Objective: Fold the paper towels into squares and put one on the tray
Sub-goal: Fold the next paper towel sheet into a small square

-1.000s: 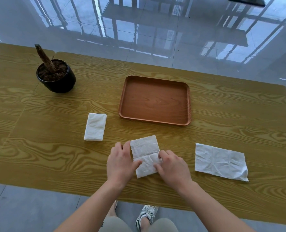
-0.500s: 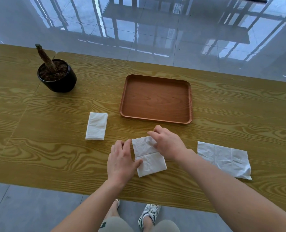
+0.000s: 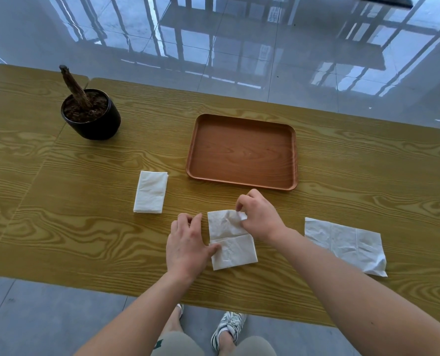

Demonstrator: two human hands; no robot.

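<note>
A white paper towel (image 3: 230, 242) lies in front of me on the wooden table, folded into a strip with a crease across its middle. My right hand (image 3: 260, 218) pinches its far right corner and lifts it slightly. My left hand (image 3: 188, 246) rests flat at its left edge, thumb pressing the near half. A folded towel (image 3: 150, 191) lies to the left. Another towel (image 3: 346, 244), only partly folded and wrinkled, lies to the right. The brown wooden tray (image 3: 242, 181) sits beyond my hands with nothing in it.
A black pot (image 3: 91, 119) with soil and a bare stem stands at the far left of the table (image 3: 72, 240). The table's near edge runs just below my wrists. Glossy tiled floor lies beyond the far edge.
My right hand went from the towel's near right edge up to its far right corner and now pinches it. My left hand stayed at the left edge.
</note>
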